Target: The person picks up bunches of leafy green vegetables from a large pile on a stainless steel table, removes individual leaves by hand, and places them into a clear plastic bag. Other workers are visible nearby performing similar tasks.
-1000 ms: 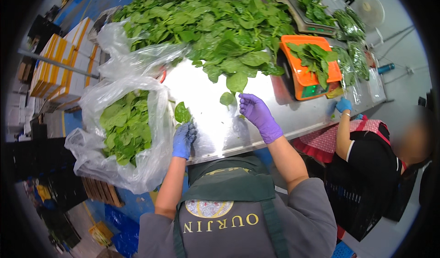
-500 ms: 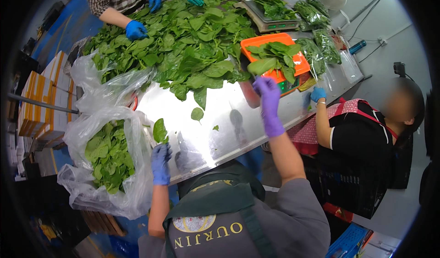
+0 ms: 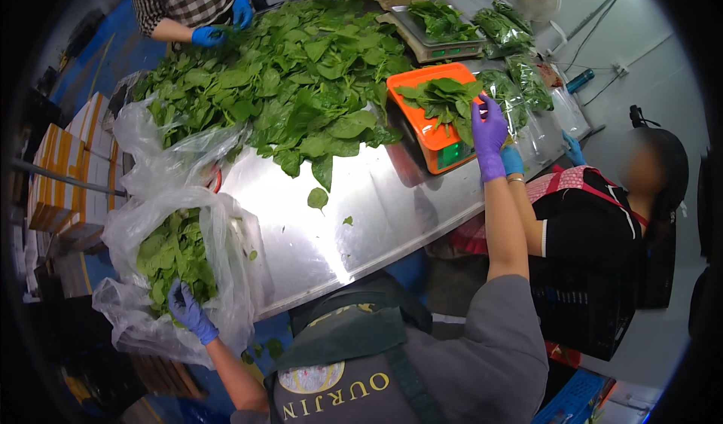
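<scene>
My left hand (image 3: 190,311), in a blue-violet glove, is over the leafy greens (image 3: 177,251) inside a clear plastic bag (image 3: 233,273) at the left. Its fingers look slightly apart, with no separate leaf visible in them. My right hand (image 3: 489,134), in a purple glove, is at the right side of an orange scale (image 3: 433,157) with a lit green display. Its bent fingers close at the edge of a bunch of leafy greens (image 3: 444,100) on the scale's tray; the exact grip is partly hidden.
A large heap of leafy greens (image 3: 301,85) covers the far part of the metal table (image 3: 294,228). Beyond stands another scale (image 3: 444,51) with greens. Bagged greens (image 3: 531,81) lie at the right. A co-worker's gloved hand (image 3: 512,160) is close beside my right forearm; others work across the table.
My left hand has moved from the table edge into the bag, and the leaf it held no longer shows in it. My right hand has shifted right, beside the bunch now lying more compactly on the scale.
</scene>
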A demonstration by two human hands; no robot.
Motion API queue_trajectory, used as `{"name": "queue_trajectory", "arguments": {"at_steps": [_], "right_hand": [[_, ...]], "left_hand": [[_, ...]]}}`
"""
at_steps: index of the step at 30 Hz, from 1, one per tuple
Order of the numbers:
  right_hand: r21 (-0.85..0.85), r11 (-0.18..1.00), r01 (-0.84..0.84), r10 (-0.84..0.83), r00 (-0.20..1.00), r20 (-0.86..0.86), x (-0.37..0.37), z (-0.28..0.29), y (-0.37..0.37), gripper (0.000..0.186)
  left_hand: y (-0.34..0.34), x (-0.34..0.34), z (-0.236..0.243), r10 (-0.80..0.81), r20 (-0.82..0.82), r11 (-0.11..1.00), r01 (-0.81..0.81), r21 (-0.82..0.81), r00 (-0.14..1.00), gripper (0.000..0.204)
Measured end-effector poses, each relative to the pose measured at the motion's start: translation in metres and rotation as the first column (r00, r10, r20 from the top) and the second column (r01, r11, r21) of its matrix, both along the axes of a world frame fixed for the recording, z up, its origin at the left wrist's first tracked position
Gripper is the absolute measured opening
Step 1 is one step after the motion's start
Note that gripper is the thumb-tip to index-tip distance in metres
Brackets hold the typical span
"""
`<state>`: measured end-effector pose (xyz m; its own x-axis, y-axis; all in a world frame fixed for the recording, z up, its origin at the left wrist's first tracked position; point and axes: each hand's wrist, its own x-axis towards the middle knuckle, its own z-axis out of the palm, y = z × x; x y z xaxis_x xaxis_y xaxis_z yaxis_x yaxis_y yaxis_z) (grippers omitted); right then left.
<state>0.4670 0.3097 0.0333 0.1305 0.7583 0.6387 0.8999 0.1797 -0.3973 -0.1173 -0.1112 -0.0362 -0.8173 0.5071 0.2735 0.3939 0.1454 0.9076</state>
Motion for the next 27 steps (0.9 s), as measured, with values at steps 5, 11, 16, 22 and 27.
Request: {"name": "queue_trajectory", "arguments": {"at_steps": [5, 11, 16, 22, 27], "right_hand": [[-0.041, 0.914, -0.404, 0.387, 0.897, -0.212, -0.082, -0.027, -0.073, 0.017], [-0.453, 0.694, -0.56, 0.483, 0.828, -0.286, -0.2, -0.135, -0.135, 0.02], [-0.584, 0.709, -0.396, 0.504, 0.863, 0.027, -0.259, -0.159, -0.156, 0.033], [-0.474, 0.447, -0.759, 0.482, 0.65, -0.587, -0.294, -0.116, -0.2, 0.021], [-0.418, 0.68, -0.602, 0.343, 0.765, -0.544, -0.293, -0.125, -0.167, 0.051]], "left_hand": [[-0.005, -0.021, -0.008, 0.068, -0.183, 0.984, -0.096, -0.149, 0.981, 0.028], [0.055, 0.036, 0.06, -0.153, -0.688, 0.956, -0.071, -0.285, 0.709, 0.043], [0.089, 0.105, 0.065, -0.383, -0.625, 0.924, 0.276, -0.265, 0.68, 0.039], [0.105, 0.173, -0.001, -0.371, 0.753, 0.896, 0.421, 0.138, 0.542, 0.052], [0.104, 0.135, -0.006, -0.365, 0.856, 0.931, 0.168, 0.325, 0.366, 0.035]]}}
